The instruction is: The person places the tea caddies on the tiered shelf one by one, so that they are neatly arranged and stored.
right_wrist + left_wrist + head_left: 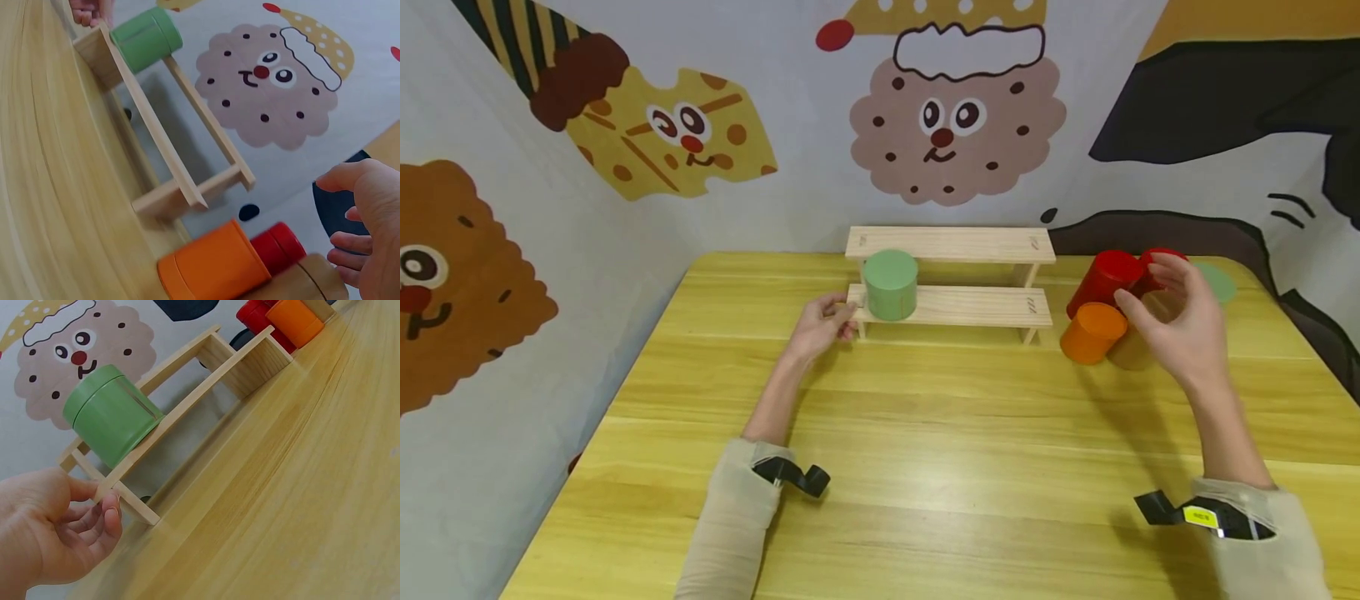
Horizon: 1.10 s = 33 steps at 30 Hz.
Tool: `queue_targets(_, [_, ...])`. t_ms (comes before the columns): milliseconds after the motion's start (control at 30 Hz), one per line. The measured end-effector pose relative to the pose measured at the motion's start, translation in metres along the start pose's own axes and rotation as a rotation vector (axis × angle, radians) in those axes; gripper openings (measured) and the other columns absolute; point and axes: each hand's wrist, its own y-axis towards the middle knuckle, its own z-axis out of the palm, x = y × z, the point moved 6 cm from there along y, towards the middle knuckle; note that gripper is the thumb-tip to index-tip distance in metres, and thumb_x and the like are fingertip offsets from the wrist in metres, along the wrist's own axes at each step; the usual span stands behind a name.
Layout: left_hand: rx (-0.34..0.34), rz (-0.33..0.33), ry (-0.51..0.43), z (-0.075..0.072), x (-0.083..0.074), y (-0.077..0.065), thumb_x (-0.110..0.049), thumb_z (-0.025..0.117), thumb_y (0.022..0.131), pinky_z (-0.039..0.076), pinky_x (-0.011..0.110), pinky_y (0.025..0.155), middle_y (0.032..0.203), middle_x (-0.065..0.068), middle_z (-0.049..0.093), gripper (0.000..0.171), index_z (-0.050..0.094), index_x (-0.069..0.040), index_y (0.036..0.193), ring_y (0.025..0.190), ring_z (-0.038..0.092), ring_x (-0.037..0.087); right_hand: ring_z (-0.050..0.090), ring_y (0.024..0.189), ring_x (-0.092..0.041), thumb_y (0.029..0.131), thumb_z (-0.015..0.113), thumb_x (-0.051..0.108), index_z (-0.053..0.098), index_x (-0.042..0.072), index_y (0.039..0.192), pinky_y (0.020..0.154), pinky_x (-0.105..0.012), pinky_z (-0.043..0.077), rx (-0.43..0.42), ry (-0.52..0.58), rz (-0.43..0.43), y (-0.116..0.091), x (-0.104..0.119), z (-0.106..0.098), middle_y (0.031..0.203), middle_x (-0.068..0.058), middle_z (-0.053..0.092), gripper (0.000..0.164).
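Note:
A two-tier wooden shelf stand (973, 306) stands toward the back of the table. On the left part of its lower board sits a green lidded canister (891, 287), upright. My left hand (820, 327) pinches the left end of that lower board, thumb above and fingers below (62, 528). My right hand (1191, 329) hovers over the canisters at the right, fingers spread with nothing between them (369, 231). Nearest to it are an orange canister (1093, 333), a red one (1105, 282) and a tan one (306, 281). A second red canister (1163, 255) is partly hidden behind the hand.
A pale green round top (1217, 283) shows beyond my right hand. The wooden table (925, 467) meets a cloth backdrop printed with cartoon biscuits (958, 125) right behind the stand. Each sleeve carries a black strap mount (790, 475).

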Motion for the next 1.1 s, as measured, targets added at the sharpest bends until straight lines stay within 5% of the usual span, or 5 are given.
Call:
queue_targets(567, [-0.007, 0.004, 0.006, -0.001, 0.002, 0.001, -0.014, 0.056, 0.106, 0.058, 0.024, 0.068, 0.091, 0.013, 0.064, 0.049, 0.041, 0.008, 0.146, 0.071, 0.061, 0.016, 0.04, 0.121, -0.02, 0.094, 0.072, 0.026, 0.042, 0.006, 0.152, 0.112, -0.018, 0.028, -0.015, -0.122, 0.054, -0.001, -0.043, -0.027, 0.14, -0.016, 0.046, 0.069])
queue_targets(733, [-0.004, 0.004, -0.008, 0.0, 0.002, 0.001, -0.014, 0.056, 0.106, 0.057, 0.024, 0.067, 0.091, 0.013, 0.063, 0.048, 0.042, 0.008, 0.146, 0.071, 0.061, 0.017, 0.039, 0.131, -0.036, 0.095, 0.071, 0.033, 0.034, 0.007, 0.156, 0.12, -0.028, 0.026, 0.043, -0.132, 0.106, -0.002, -0.048, -0.027, 0.14, -0.021, 0.042, 0.075])
queue_targets(933, [-0.003, 0.002, -0.014, -0.001, 0.002, 0.001, -0.013, 0.056, 0.105, 0.057, 0.024, 0.068, 0.091, 0.013, 0.063, 0.048, 0.041, 0.008, 0.146, 0.071, 0.061, 0.016, 0.032, 0.134, -0.055, 0.095, 0.071, 0.038, 0.02, 0.008, 0.161, 0.116, -0.065, 0.023, 0.17, -0.137, 0.134, -0.003, -0.05, -0.022, 0.154, -0.03, 0.032, 0.088])
queue_targets(1100, [-0.002, 0.006, -0.011, -0.001, 0.002, 0.0, -0.014, 0.056, 0.106, 0.058, 0.026, 0.069, 0.092, 0.013, 0.063, 0.048, 0.042, 0.008, 0.146, 0.071, 0.061, 0.015, 0.038, 0.125, -0.05, 0.094, 0.073, 0.036, 0.019, 0.01, 0.161, 0.104, -0.057, 0.035, 0.24, -0.174, 0.123, -0.003, -0.055, -0.018, 0.155, -0.029, 0.033, 0.09])
